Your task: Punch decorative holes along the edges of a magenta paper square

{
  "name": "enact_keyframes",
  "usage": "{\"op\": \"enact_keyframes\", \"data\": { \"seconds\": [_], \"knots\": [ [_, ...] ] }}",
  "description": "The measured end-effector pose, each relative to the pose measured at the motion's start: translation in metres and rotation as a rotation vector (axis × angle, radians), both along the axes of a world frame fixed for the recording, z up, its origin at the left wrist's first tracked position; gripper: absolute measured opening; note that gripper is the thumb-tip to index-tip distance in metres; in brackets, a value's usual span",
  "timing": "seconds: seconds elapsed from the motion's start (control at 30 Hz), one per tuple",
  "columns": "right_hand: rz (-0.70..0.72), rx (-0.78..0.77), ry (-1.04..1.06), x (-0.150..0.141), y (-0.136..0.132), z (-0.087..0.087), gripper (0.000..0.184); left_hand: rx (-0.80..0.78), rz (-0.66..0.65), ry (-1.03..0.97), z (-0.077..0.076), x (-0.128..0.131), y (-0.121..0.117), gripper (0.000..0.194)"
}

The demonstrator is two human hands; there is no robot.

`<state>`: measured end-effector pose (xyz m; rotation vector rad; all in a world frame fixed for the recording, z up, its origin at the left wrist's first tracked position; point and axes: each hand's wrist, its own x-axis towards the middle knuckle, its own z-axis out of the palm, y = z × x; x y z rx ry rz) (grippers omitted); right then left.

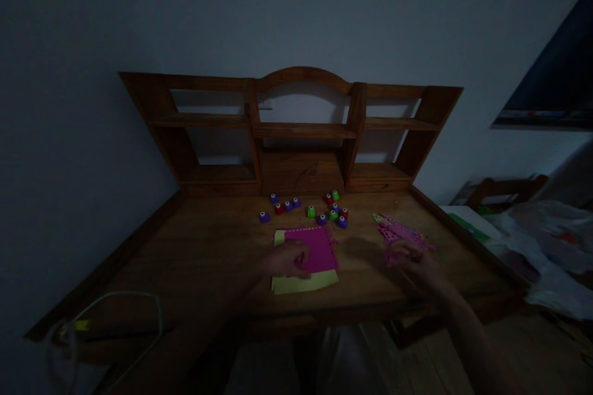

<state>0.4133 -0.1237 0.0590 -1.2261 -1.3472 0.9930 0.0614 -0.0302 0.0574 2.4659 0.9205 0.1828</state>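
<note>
At the center of the frame, slightly low, a bright pink sheet (319,250) lies on yellow paper (306,284), which shows along the pink sheet's left and lower sides. Small punched marks line the pink sheet's top and right edges, and tiny pink scraps (335,241) lie beside its right edge. The person's left hand (290,259) is over the left part of the pink sheet, its fingers curled in; whether it grips the paper cannot be told. The right hand (410,257), right of center and low in the frame, has its fingers bent close together, with a blurred pink patch at the tips; whether that is something held cannot be told. Just above it lies a heap of pink perforated strips (401,230). Purple, red and green craft punches (311,212) are scattered above the sheet, near the middle of the frame, on the wooden desk (213,247), below a wooden shelf unit (303,131).
</note>
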Motion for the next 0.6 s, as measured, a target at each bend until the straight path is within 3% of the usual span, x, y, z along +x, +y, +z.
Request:
{"op": "enact_keyframes", "data": {
  "seconds": [0.13, 0.27, 0.4, 0.6],
  "knots": [
    [-0.425, 0.006, -0.137, 0.040, 0.000, -0.007, 0.037, 0.341, 0.097, -0.120, -0.007, -0.009, -0.033, 0.030],
    [-0.687, 0.066, -0.336, 0.056, -0.006, -0.021, 0.049, 0.398, 0.084, -0.047, -0.020, -0.011, -0.047, 0.042],
    [-0.834, 0.099, -0.558, 0.046, -0.019, -0.026, 0.053, 0.368, 0.055, 0.060, -0.022, -0.006, -0.044, 0.045],
    [-0.853, 0.166, -0.558, 0.022, -0.034, -0.015, 0.049, 0.465, -0.034, 0.259, 0.002, 0.005, -0.050, 0.051]
  ]
}}
